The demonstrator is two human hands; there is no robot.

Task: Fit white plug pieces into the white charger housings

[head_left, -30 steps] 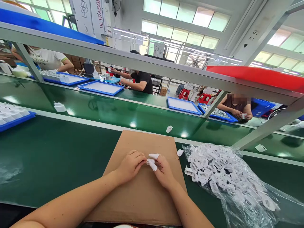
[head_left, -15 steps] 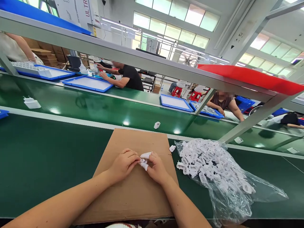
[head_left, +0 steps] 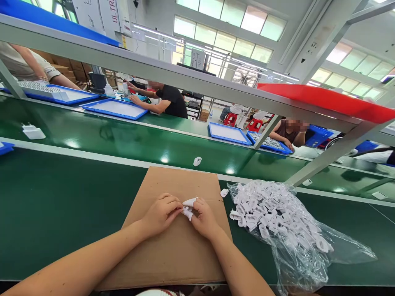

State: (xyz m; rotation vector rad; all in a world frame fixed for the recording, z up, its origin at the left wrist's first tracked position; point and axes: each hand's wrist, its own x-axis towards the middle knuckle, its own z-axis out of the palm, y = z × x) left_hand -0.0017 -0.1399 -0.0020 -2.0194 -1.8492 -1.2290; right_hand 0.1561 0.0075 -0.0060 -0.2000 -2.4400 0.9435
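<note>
Both hands meet above a brown cardboard sheet on the dark green table. My left hand pinches a small white piece from the left, thumb and fingers together. From the right, my right hand holds the same piece between thumb and index finger, both wearing white finger covers. Fingers hide most of the piece. Right of the cardboard, a clear plastic bag lies spread under a heap of white plastic parts. One loose white part sits between cardboard and heap.
Beyond a pale rail, a green belt carries a white plug adapter and a small white housing. Blue trays stand on the far side, where people work. A metal frame with a red tray crosses above.
The adapter and the housing on the belt have shifted left. A co-worker at the far right has raised an arm. My hands have barely moved.
</note>
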